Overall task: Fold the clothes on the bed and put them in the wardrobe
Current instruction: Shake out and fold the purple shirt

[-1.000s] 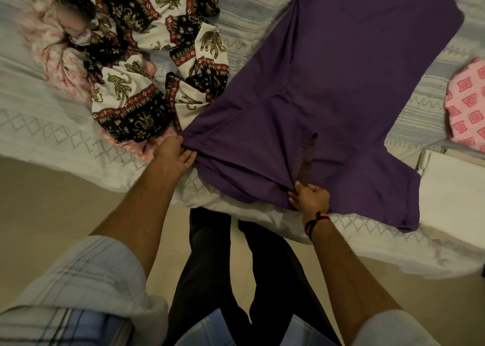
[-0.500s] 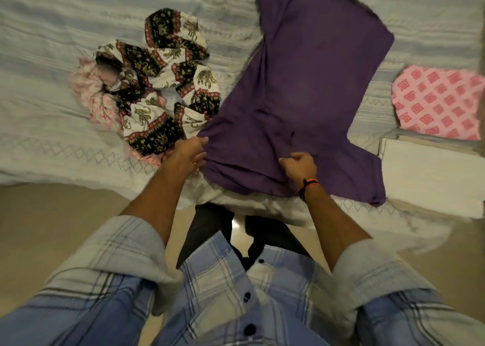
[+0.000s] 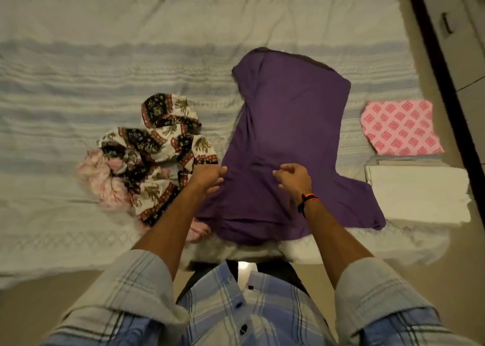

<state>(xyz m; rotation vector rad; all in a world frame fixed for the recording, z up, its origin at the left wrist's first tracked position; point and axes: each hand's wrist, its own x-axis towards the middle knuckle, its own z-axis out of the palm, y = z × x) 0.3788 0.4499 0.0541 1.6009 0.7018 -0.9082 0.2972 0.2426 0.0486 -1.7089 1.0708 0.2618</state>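
While the purple garment (image 3: 288, 140) lies lengthwise from lower centre toward upper centre of the frame, my left hand (image 3: 207, 175) and right hand (image 3: 294, 179) hover over it, fingers loosely curled, holding nothing.

Both hands (image 3: 252, 179) over purple garment (image 3: 288, 125) — bed (image 3: 105, 56) beneath.

Blue plaid shirt (image 3: 236, 311), rolled sleeves (image 3: 136, 290), orange-black wristband (image 3: 307, 198), dark trousers (image 3: 278, 269)
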